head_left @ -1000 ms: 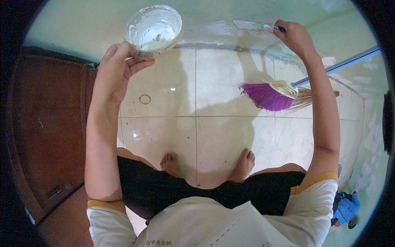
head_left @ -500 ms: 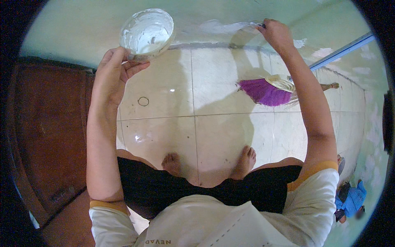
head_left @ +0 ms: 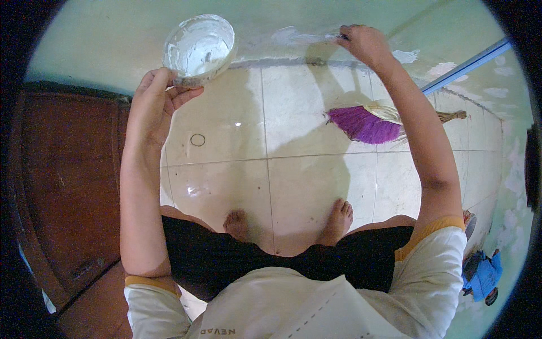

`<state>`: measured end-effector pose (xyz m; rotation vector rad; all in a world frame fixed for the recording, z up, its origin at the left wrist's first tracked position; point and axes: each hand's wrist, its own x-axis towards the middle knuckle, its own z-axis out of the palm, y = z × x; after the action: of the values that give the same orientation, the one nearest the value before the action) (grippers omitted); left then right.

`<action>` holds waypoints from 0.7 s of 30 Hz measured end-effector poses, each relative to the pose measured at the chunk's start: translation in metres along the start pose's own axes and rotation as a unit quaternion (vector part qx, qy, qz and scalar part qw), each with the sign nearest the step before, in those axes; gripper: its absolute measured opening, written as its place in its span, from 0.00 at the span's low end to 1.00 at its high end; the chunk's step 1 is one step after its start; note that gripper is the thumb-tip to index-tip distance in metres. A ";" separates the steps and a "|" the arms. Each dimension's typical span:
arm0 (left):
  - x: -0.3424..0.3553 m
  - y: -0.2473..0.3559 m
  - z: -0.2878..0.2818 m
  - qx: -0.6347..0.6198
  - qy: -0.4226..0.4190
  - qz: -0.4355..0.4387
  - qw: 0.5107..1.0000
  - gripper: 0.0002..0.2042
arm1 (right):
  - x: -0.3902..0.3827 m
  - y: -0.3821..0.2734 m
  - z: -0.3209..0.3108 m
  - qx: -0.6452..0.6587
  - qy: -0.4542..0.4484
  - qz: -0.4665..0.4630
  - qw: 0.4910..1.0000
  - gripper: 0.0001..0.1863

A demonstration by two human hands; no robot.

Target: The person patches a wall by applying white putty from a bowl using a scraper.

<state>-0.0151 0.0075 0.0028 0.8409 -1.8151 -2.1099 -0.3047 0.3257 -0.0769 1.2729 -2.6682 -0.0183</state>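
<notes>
Up at the wall, low near the floor, the right hand presses a tool against a smear of white filler; only a dark sliver of that tool shows past the curled fingers, so its shape is hard to make out, but the grip is closed tight around it. The left hand holds a round bowl by its lower rim, fingers wrapped under it and thumb up the side; the bowl is coated inside with white paste, tilted slightly toward the wall. Down on the tiled floor lies a purple broom, partly covered by the right forearm. Two bare feet show below, the knees hidden under dark shorts. A brown door bends along the left rim.
</notes>
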 end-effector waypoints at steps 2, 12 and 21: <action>0.000 0.001 -0.002 0.010 0.002 0.011 1.000 0.10 | -0.001 0.014 -0.009 -0.002 0.012 0.020 1.000 0.21; -0.003 0.001 0.000 0.000 0.014 -0.008 1.000 0.08 | -0.027 0.010 -0.010 -0.038 -0.059 0.017 0.997 0.19; -0.005 0.004 0.007 0.014 0.024 0.001 1.000 0.08 | -0.003 0.016 0.001 -0.051 0.013 0.084 0.995 0.21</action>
<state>-0.0159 0.0150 0.0089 0.8885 -1.8240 -2.0494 -0.3149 0.3379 -0.0769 1.0098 -2.7031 -0.1126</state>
